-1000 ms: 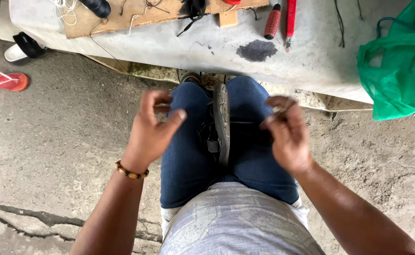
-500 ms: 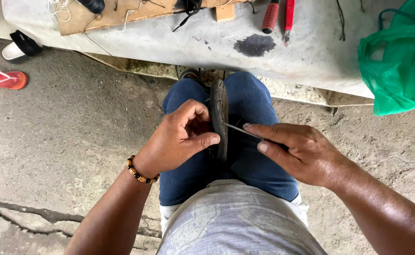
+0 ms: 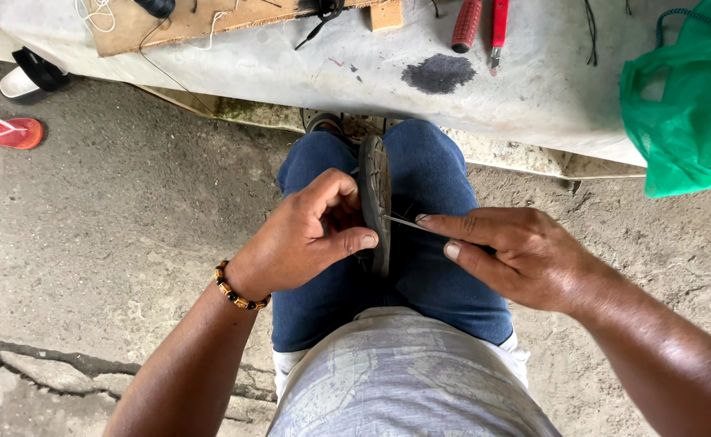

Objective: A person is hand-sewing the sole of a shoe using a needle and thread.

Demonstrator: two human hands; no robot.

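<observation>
- Two hands meet at a shoe (image 3: 374, 198) clamped edge-up between the knees, long axis pointing away from the body.
- Left hand (image 3: 307, 243) grips its near end.
- Right hand (image 3: 517, 255) pinches a needle (image 3: 402, 221) aimed leftward at the sole.

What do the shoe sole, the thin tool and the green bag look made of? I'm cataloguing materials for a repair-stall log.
Shoe sole: likely dark rubber, matte, with moulded tread along its edge.
Thin tool in the right hand: probably metal, a slim grey shaft with a slight shine; an awl or needle, hard to tell.
Green bag: thin plastic film, crinkled and semi-translucent.
</observation>
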